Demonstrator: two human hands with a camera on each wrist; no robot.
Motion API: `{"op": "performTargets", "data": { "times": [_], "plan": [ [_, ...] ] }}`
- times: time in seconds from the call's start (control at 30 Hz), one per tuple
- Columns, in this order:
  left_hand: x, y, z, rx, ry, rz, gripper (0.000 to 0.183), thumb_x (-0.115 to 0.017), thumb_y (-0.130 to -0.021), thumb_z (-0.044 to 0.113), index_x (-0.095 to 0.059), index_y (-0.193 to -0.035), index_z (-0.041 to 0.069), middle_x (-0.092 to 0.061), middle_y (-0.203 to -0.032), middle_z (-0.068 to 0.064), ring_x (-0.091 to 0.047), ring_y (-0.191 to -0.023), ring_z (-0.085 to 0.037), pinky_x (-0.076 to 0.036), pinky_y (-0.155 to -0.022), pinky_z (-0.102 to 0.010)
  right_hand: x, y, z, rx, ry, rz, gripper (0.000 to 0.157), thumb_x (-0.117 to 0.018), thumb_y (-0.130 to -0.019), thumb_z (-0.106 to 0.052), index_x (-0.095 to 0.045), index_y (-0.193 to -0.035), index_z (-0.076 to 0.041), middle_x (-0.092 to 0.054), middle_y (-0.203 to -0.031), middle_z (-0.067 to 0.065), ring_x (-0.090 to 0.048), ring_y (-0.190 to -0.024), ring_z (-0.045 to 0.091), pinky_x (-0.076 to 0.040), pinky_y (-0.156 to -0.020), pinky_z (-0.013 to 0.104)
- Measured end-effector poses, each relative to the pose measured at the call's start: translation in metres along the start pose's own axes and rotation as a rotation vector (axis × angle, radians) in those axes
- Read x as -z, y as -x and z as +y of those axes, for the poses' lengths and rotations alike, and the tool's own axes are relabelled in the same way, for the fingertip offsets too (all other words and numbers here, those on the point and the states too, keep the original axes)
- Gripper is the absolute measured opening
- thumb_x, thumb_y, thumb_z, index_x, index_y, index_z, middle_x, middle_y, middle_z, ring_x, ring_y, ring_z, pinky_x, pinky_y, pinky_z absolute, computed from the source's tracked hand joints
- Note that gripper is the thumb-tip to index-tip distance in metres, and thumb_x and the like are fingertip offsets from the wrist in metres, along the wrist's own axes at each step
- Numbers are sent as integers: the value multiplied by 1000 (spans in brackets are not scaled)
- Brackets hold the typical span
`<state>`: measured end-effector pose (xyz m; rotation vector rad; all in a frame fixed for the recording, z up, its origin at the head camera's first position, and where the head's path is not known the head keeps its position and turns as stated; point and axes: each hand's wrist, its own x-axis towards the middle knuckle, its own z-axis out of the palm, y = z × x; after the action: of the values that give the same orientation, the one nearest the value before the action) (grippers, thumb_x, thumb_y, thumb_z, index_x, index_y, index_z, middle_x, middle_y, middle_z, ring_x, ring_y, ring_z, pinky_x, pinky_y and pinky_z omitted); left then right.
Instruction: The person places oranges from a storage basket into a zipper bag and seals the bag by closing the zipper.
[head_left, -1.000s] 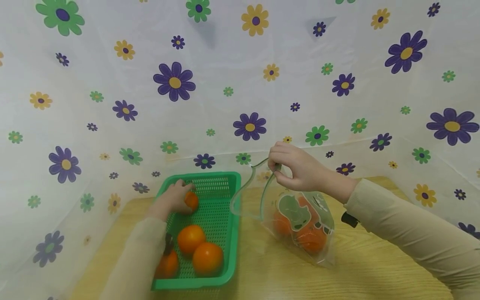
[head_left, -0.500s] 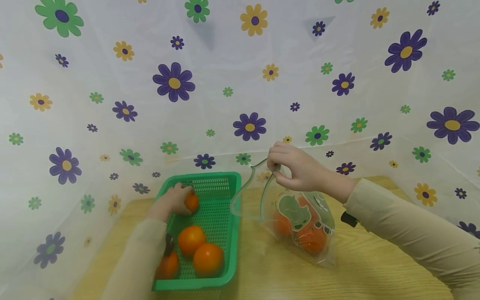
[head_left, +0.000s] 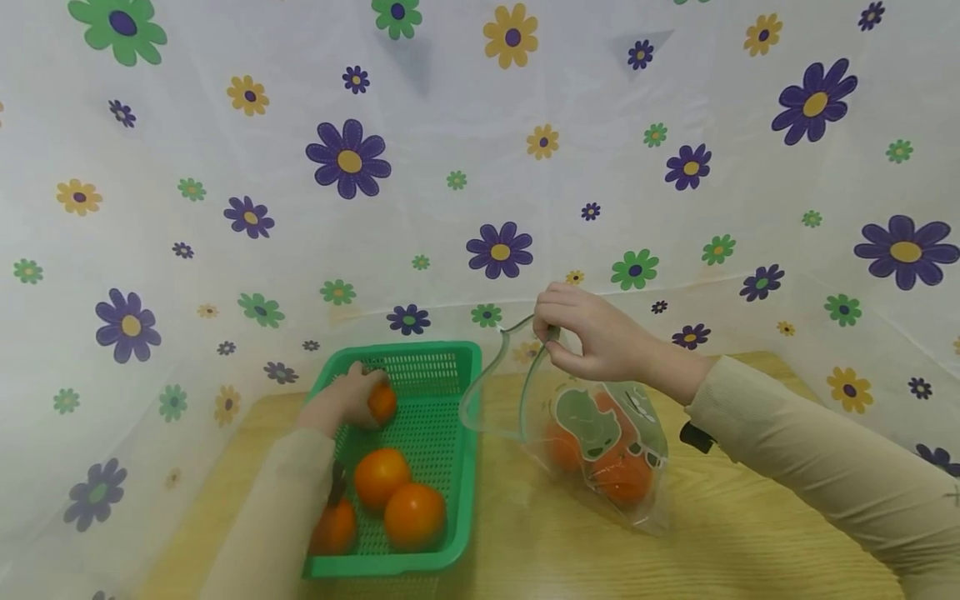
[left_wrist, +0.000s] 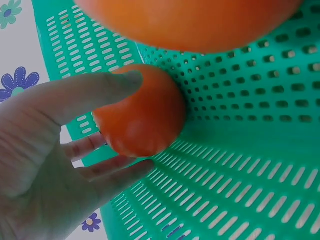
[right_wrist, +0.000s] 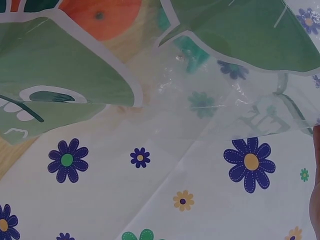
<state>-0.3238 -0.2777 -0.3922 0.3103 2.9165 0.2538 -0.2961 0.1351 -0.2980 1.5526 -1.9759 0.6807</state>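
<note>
In the head view my left hand (head_left: 347, 400) reaches into the far left part of a green plastic basket (head_left: 471, 467). It grips a smooth, round orange fruit (head_left: 383, 402). The left wrist view shows the thumb over the top of that fruit (left_wrist: 145, 112) and fingers along its other side, against the slotted basket wall. My right hand (head_left: 588, 332) pinches the rim of a clear plastic bag (head_left: 528, 400) with a green cartoon print, holding its mouth up and apart. Inside the bag are several orange fruits (head_left: 622, 479). Only a sliver of the right hand (right_wrist: 316, 185) enters the right wrist view.
Three more fruits lie in the basket's near part: one in the middle (head_left: 382, 477), one at the front (head_left: 415, 517), and one partly behind the left sleeve (head_left: 335, 529). The wooden table (head_left: 750, 500) meets a flower-printed sheet (head_left: 442, 225) at its back and sides.
</note>
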Motion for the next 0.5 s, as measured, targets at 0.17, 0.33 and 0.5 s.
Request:
{"op": "performTargets", "data": {
  "times": [0.17,0.33,0.5],
  "plan": [
    [-1,-1,-2,11,-8,-6,74,-88,-78,13,-56,-144,9,-42,-145,-37,-57,-119,-55,-52,-102,-72,-1,-1,-1,6,-3,1,9,-59,-85,-3,-60,-87,-11,-56,-83,0,-45,-85,15,-41,-77,34],
    [0,2,0,32,-16,-30,75,-88,-76,11,-56,-143,12,-42,-143,-36,-57,-117,-54,-54,-100,-72,-2,-1,-1,10,-4,-1,8,-58,-85,-4,-60,-88,-11,-55,-83,1,-46,-86,15,-42,-77,34],
    [0,-3,-2,28,-40,-69,72,-88,-75,10,-56,-139,16,-43,-141,-34,-57,-112,-48,-56,-97,-69,-1,-1,-1,12,-5,8,7,-59,-85,-4,-60,-88,-11,-55,-83,2,-46,-85,15,-42,-77,35]
  ]
}}
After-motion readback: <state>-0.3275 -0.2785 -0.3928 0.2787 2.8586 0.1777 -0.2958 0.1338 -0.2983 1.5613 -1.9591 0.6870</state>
